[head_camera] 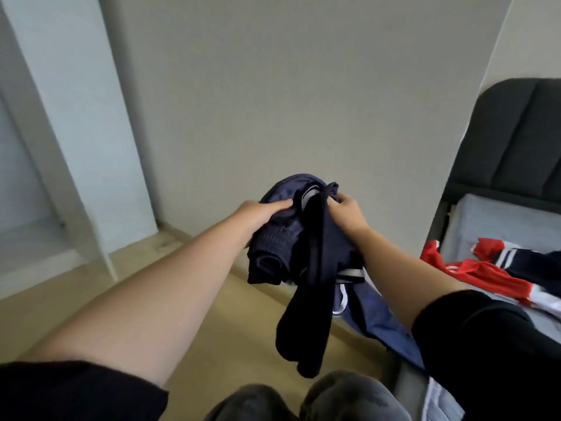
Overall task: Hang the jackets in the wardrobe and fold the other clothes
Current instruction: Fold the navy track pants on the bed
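Between the white wardrobe [76, 117] on the left and the bed [501, 226] on the right, a person holds a navy bundle [273, 250] of clothes in the air, in front of the bare wall [303, 86] and above the wooden floor [212, 329]. The left hand [267, 211] grips the bundle's top from the left, with the fingers pressed into the cloth. The right hand [349, 211] is closed on the upper end of a dark strip [312, 299] of fabric. That strip hangs lengthwise, its free end pointing down toward the person's knees. A lighter blue garment [373, 314] trails from the bundle down and right toward the bed's edge. Red, white and navy clothes [473, 271] lie spread on the sheet, below a dark headboard [516, 132].
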Motion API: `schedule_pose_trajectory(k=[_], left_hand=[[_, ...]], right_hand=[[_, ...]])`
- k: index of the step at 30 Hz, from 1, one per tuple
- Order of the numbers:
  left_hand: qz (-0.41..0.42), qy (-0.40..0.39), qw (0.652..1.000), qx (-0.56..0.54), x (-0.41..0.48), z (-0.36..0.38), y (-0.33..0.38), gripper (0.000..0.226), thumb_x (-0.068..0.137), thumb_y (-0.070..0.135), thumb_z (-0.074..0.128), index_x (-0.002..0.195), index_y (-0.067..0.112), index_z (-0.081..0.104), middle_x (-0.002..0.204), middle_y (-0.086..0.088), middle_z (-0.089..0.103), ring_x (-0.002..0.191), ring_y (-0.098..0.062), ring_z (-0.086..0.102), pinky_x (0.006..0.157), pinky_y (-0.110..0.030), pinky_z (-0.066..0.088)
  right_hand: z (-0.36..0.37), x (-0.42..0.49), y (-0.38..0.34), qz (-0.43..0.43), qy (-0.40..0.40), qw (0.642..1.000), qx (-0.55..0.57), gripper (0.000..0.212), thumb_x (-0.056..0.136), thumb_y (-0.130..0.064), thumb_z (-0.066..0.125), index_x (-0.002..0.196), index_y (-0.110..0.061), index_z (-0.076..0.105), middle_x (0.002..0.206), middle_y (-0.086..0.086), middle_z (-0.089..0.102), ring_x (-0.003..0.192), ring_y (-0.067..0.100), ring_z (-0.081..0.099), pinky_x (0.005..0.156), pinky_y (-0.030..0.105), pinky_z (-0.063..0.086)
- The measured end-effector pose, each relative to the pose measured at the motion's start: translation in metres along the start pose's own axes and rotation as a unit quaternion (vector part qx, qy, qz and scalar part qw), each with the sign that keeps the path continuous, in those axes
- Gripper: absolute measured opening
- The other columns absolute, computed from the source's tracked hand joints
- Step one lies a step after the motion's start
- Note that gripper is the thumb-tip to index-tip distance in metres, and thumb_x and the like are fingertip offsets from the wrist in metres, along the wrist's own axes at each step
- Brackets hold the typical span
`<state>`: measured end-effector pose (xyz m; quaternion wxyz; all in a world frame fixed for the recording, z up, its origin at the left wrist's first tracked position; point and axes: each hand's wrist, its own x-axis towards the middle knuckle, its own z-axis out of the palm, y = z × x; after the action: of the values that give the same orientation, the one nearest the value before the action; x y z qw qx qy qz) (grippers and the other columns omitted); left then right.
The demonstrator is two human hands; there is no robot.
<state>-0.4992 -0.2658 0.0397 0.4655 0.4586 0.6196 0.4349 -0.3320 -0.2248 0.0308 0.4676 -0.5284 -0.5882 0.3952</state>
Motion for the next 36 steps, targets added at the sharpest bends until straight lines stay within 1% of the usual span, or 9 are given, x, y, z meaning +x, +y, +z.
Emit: schedule_pose_trajectory(k=[3, 7, 10, 13, 17, 21, 27, 33, 36], left_hand=[[-0.011, 0.002, 0.998, -0.069, -0.02, -0.03, 0.034, 0.007, 0.089, 0.019, 0.06, 0.083, 0.016, 0.064, 0.073, -0.009, 0.066, 0.056, -0.019, 0.064, 0.058, -0.025, 0.051], [-0.023, 0.044, 0.989, -0.142, -0.038, -0.055, 0.068, 0.042, 0.091, 0.007, 0.047, 0.049, 0.008, 0.048, 0.033, -0.003, 0.046, 0.028, -0.016, 0.046, 0.031, -0.015, 0.039], [-0.026, 0.06, 0.98, -0.186, -0.046, -0.052, 0.084, 0.033, 0.089, 0.004, 0.047, 0.056, 0.005, 0.047, 0.042, -0.005, 0.05, 0.037, -0.02, 0.049, 0.035, -0.02, 0.043], [-0.027, 0.053, 0.981, -0.186, -0.052, -0.039, 0.1, 0.022, 0.089, 0.006, 0.049, 0.067, 0.007, 0.051, 0.065, -0.007, 0.054, 0.055, -0.022, 0.051, 0.054, -0.029, 0.047], [0.005, 0.065, 0.977, -0.201, -0.057, -0.028, 0.12, 0.009, 0.084, 0.002, 0.053, 0.089, 0.009, 0.053, 0.088, -0.009, 0.053, 0.078, -0.021, 0.052, 0.069, -0.032, 0.046], [0.006, 0.029, 0.978, -0.207, -0.064, -0.023, 0.13, 0.012, 0.088, 0.004, 0.052, 0.076, 0.007, 0.053, 0.075, -0.008, 0.055, 0.066, -0.022, 0.053, 0.062, -0.031, 0.048], [0.077, -0.036, 0.955, -0.286, -0.079, -0.015, 0.138, 0.025, 0.096, 0.011, 0.04, 0.074, 0.005, 0.049, 0.048, -0.008, 0.059, 0.039, -0.016, 0.056, 0.042, -0.022, 0.047], [0.173, -0.162, 0.962, -0.132, -0.076, -0.006, 0.123, 0.038, 0.087, 0.041, 0.061, 0.117, 0.018, 0.057, 0.105, 0.001, 0.068, 0.093, -0.015, 0.065, 0.075, -0.031, 0.052], [0.265, -0.008, 0.96, 0.094, -0.069, 0.0, 0.116, 0.066, 0.073, 0.035, 0.078, 0.122, 0.013, 0.041, 0.117, 0.005, 0.057, 0.105, -0.014, 0.057, 0.085, -0.03, 0.048]], right_hand=[[0.015, -0.007, -0.02, 0.019, -0.158, 0.986, 0.046, 0.017, 0.096, -0.018, 0.049, 0.1, -0.005, 0.06, 0.09, 0.011, 0.062, 0.073, 0.015, 0.06, 0.065, 0.024, 0.047], [0.011, -0.02, -0.036, 0.024, -0.197, 0.98, 0.01, 0.032, 0.091, -0.006, 0.051, 0.121, -0.018, 0.049, 0.1, -0.002, 0.059, 0.103, 0.016, 0.053, 0.088, 0.033, 0.04], [-0.002, -0.035, -0.056, -0.027, -0.197, 0.975, 0.095, 0.02, 0.096, -0.011, 0.044, 0.105, -0.016, 0.061, 0.096, 0.001, 0.063, 0.089, 0.013, 0.06, 0.087, 0.034, 0.046], [-0.017, -0.054, -0.079, -0.058, -0.29, 0.937, 0.185, 0.042, 0.1, -0.031, 0.035, 0.077, -0.023, 0.069, 0.074, 0.0, 0.064, 0.07, 0.012, 0.061, 0.07, 0.03, 0.053], [-0.035, -0.067, -0.101, -0.106, -0.391, 0.901, 0.157, 0.035, 0.091, -0.043, 0.04, 0.099, -0.027, 0.07, 0.091, -0.001, 0.069, 0.082, 0.013, 0.064, 0.073, 0.027, 0.053], [-0.047, -0.063, -0.114, -0.111, -0.356, 0.917, 0.145, 0.059, 0.076, -0.013, 0.064, 0.132, -0.016, 0.046, 0.112, 0.01, 0.063, 0.09, 0.023, 0.065, 0.069, 0.033, 0.053], [-0.05, -0.063, -0.131, -0.14, -0.232, 0.96, 0.076, 0.032, 0.085, 0.006, 0.046, 0.106, -0.013, 0.061, 0.093, 0.009, 0.07, 0.081, 0.023, 0.07, 0.066, 0.032, 0.056], [-0.067, -0.047, -0.146, -0.113, -0.097, 0.985, 0.092, 0.025, 0.084, 0.008, 0.042, 0.093, -0.004, 0.062, 0.077, 0.014, 0.063, 0.062, 0.025, 0.065, 0.051, 0.028, 0.051], [-0.071, -0.047, -0.151, -0.106, -0.063, 0.987, 0.106, 0.024, 0.083, 0.008, 0.044, 0.088, -0.007, 0.063, 0.072, 0.011, 0.065, 0.057, 0.023, 0.065, 0.049, 0.026, 0.05]])
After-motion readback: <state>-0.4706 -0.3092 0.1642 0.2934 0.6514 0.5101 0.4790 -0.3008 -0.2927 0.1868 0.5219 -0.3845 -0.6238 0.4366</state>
